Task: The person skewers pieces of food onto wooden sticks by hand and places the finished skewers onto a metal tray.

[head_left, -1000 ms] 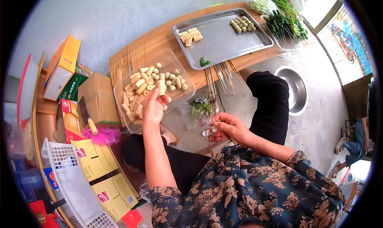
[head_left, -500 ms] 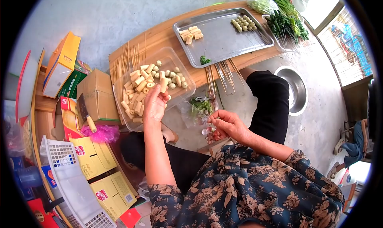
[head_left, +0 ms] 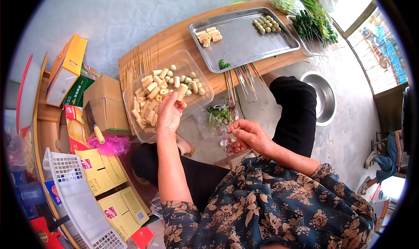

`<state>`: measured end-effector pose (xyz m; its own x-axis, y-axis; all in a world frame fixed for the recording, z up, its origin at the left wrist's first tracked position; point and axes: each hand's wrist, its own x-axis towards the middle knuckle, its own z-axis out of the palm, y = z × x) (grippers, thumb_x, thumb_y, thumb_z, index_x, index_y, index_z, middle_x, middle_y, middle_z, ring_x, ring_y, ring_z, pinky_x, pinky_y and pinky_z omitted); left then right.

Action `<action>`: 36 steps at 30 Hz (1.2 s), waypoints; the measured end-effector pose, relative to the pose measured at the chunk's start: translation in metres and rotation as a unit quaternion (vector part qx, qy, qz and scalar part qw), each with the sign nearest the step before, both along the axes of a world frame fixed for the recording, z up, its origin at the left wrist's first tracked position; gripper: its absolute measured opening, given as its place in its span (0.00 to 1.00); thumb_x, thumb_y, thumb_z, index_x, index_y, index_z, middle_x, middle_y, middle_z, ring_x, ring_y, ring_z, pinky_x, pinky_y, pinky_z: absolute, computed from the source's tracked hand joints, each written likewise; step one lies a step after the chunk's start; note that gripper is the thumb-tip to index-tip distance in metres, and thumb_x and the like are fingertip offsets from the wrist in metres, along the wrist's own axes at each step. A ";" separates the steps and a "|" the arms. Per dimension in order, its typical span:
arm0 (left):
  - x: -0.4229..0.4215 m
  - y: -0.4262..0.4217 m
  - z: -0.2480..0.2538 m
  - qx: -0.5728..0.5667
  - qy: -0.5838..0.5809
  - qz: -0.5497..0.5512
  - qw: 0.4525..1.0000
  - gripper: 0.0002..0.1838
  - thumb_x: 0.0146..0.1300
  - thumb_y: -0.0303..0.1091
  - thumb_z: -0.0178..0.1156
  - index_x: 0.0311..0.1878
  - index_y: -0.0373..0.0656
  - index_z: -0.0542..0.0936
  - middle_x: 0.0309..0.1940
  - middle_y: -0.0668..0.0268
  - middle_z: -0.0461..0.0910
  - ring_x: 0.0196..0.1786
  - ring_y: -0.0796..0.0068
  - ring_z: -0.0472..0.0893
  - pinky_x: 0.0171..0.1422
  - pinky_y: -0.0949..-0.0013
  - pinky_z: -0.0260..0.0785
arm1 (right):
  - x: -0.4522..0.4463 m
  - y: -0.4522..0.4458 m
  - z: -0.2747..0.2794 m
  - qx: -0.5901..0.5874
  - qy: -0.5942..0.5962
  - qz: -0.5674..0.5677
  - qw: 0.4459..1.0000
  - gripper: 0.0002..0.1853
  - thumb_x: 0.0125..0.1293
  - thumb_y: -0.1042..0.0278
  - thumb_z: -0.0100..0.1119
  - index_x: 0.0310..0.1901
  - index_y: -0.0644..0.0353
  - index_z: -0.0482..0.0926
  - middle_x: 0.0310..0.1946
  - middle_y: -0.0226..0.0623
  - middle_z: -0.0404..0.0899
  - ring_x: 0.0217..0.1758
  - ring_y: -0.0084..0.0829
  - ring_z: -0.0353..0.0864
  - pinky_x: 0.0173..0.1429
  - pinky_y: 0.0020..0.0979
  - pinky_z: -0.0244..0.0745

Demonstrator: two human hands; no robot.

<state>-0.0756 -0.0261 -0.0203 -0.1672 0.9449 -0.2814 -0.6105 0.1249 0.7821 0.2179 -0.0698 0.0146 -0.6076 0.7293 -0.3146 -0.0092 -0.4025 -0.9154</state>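
Pinching one tan cylindrical piece (head_left: 182, 92) upright between thumb and fingers, the left hand (head_left: 169, 113) sits over the near edge of one clear rectangular plastic tub (head_left: 183, 58). The right hand (head_left: 249, 135) pinches one thin straight skewer (head_left: 214, 117), slanting toward the piece across the open gap between the hands. The tub holds dozens of similar pieces and over ten small green balls, too heaped to count exactly. Beside it, one silver rectangular metal tray (head_left: 244, 42) holds about six pale yellow pieces and roughly fifteen green balls, a broad metal span between them; one green leafy sprig (head_left: 224, 64) lies by the near rim.
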 end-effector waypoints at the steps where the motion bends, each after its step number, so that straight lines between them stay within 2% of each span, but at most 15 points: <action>1: 0.001 0.000 0.000 0.000 0.000 0.000 1.000 0.10 0.63 0.33 0.63 0.45 0.43 0.76 0.34 0.66 0.78 0.33 0.76 0.75 0.37 0.73 0.71 | 0.000 0.000 -0.001 0.000 0.003 -0.001 1.000 0.10 0.71 0.61 0.50 0.42 0.60 0.74 0.15 0.24 0.65 0.14 0.16 0.63 0.17 0.21 0.57; 6: 0.009 0.000 0.003 0.008 0.018 -0.030 0.999 0.11 0.63 0.35 0.63 0.45 0.40 0.78 0.32 0.70 0.78 0.31 0.80 0.75 0.35 0.76 0.70 | -0.001 0.004 0.002 -0.003 0.006 0.004 1.000 0.11 0.71 0.62 0.50 0.43 0.61 0.74 0.14 0.24 0.65 0.12 0.16 0.62 0.16 0.21 0.56; 10: 0.009 0.001 0.000 0.002 0.014 -0.026 1.000 0.12 0.62 0.35 0.63 0.45 0.40 0.78 0.32 0.70 0.77 0.32 0.80 0.75 0.36 0.76 0.70 | -0.001 0.006 0.007 -0.020 -0.008 0.014 1.000 0.10 0.72 0.65 0.50 0.44 0.62 0.75 0.17 0.21 0.65 0.17 0.13 0.60 0.22 0.18 0.56; 12: 0.008 0.001 0.002 -0.014 -0.001 -0.045 0.999 0.10 0.62 0.32 0.63 0.44 0.41 0.77 0.34 0.67 0.78 0.32 0.75 0.75 0.35 0.73 0.70 | -0.003 0.006 0.004 -0.017 -0.011 0.014 1.000 0.10 0.72 0.65 0.50 0.44 0.62 0.75 0.17 0.21 0.64 0.17 0.13 0.60 0.22 0.18 0.56; 14: 0.012 0.000 0.002 -0.019 0.002 -0.059 0.998 0.11 0.62 0.32 0.63 0.45 0.41 0.77 0.33 0.67 0.78 0.32 0.75 0.76 0.36 0.72 0.70 | -0.007 0.008 -0.003 0.003 -0.005 -0.005 1.000 0.10 0.70 0.64 0.50 0.43 0.63 0.73 0.11 0.25 0.64 0.10 0.16 0.60 0.13 0.21 0.55; 16: 0.018 -0.001 0.001 -0.024 0.004 -0.073 0.997 0.12 0.62 0.33 0.63 0.46 0.41 0.77 0.32 0.68 0.78 0.32 0.76 0.76 0.36 0.72 0.70 | -0.010 0.011 -0.001 -0.002 -0.009 -0.004 1.000 0.10 0.70 0.64 0.50 0.43 0.63 0.73 0.13 0.24 0.65 0.11 0.16 0.61 0.15 0.20 0.56; 18: 0.025 -0.001 0.000 -0.016 0.055 -0.118 0.991 0.13 0.63 0.36 0.63 0.47 0.40 0.77 0.30 0.72 0.78 0.31 0.81 0.76 0.37 0.77 0.69 | -0.014 0.015 0.004 -0.006 -0.013 -0.003 1.000 0.10 0.69 0.64 0.50 0.43 0.63 0.73 0.14 0.24 0.66 0.13 0.15 0.62 0.16 0.20 0.57; 23: 0.035 -0.001 -0.001 -0.049 0.089 -0.167 0.981 0.14 0.63 0.39 0.63 0.47 0.42 0.79 0.31 0.72 0.78 0.30 0.82 0.76 0.37 0.77 0.68 | -0.020 0.022 -0.005 -0.009 -0.015 -0.039 0.999 0.10 0.69 0.63 0.52 0.40 0.61 0.75 0.23 0.24 0.71 0.20 0.14 0.65 0.24 0.19 0.61; 24: 0.032 0.001 -0.002 -0.045 0.186 -0.123 0.974 0.13 0.62 0.40 0.63 0.46 0.44 0.79 0.31 0.73 0.78 0.30 0.83 0.76 0.37 0.78 0.68 | -0.019 0.022 -0.006 -0.009 -0.015 -0.039 0.999 0.10 0.69 0.63 0.52 0.40 0.61 0.75 0.23 0.24 0.71 0.20 0.14 0.65 0.24 0.19 0.61; 26: 0.023 0.006 -0.002 -0.066 0.356 -0.009 0.932 0.11 0.60 0.39 0.63 0.44 0.46 0.81 0.31 0.71 0.79 0.32 0.77 0.77 0.39 0.73 0.69 | -0.016 0.022 -0.009 -0.011 -0.006 -0.039 0.999 0.09 0.69 0.63 0.53 0.39 0.60 0.76 0.21 0.24 0.71 0.19 0.14 0.66 0.23 0.19 0.61; 27: 0.010 0.009 -0.008 -0.066 0.356 -0.010 0.932 0.11 0.60 0.39 0.63 0.44 0.46 0.81 0.31 0.71 0.79 0.32 0.77 0.77 0.39 0.73 0.69 | -0.015 0.022 -0.011 -0.012 -0.006 -0.039 0.999 0.09 0.69 0.63 0.53 0.39 0.60 0.76 0.21 0.24 0.71 0.19 0.14 0.66 0.23 0.19 0.61; 29: -0.010 0.012 -0.015 -0.043 0.655 0.129 0.744 0.14 0.58 0.36 0.63 0.47 0.46 0.81 0.37 0.64 0.78 0.39 0.66 0.78 0.45 0.65 0.70 | -0.014 0.020 -0.014 -0.008 -0.030 -0.047 0.998 0.09 0.72 0.67 0.49 0.42 0.64 0.75 0.16 0.22 0.64 0.16 0.14 0.60 0.21 0.18 0.55; 30: -0.012 0.011 -0.016 -0.044 0.655 0.131 0.743 0.14 0.58 0.36 0.63 0.47 0.46 0.81 0.37 0.64 0.78 0.39 0.66 0.78 0.45 0.65 0.70 | -0.013 0.020 -0.013 -0.007 -0.029 -0.046 0.999 0.09 0.72 0.67 0.49 0.42 0.64 0.75 0.16 0.22 0.64 0.16 0.14 0.60 0.21 0.18 0.55; 32: -0.014 0.006 -0.016 -0.089 0.758 0.113 0.636 0.17 0.55 0.33 0.63 0.49 0.45 0.79 0.44 0.58 0.74 0.46 0.56 0.76 0.51 0.59 0.70 | -0.009 0.018 -0.011 -0.013 -0.039 -0.043 0.998 0.09 0.72 0.66 0.49 0.42 0.64 0.75 0.16 0.22 0.64 0.16 0.14 0.60 0.21 0.19 0.55; 36: -0.004 0.003 -0.027 -0.074 0.789 0.036 0.609 0.19 0.52 0.28 0.65 0.49 0.44 0.78 0.47 0.57 0.71 0.50 0.55 0.75 0.52 0.58 0.70 | -0.004 0.016 -0.014 -0.004 -0.027 -0.036 0.999 0.10 0.72 0.66 0.49 0.43 0.64 0.75 0.16 0.22 0.64 0.17 0.14 0.60 0.22 0.19 0.55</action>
<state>-0.0795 -0.0227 -0.0471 -0.3793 0.9029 0.2023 0.8779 0.2822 0.3868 0.2136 -0.0540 0.0008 -0.5354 0.7682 -0.3511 0.0113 -0.4092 -0.9124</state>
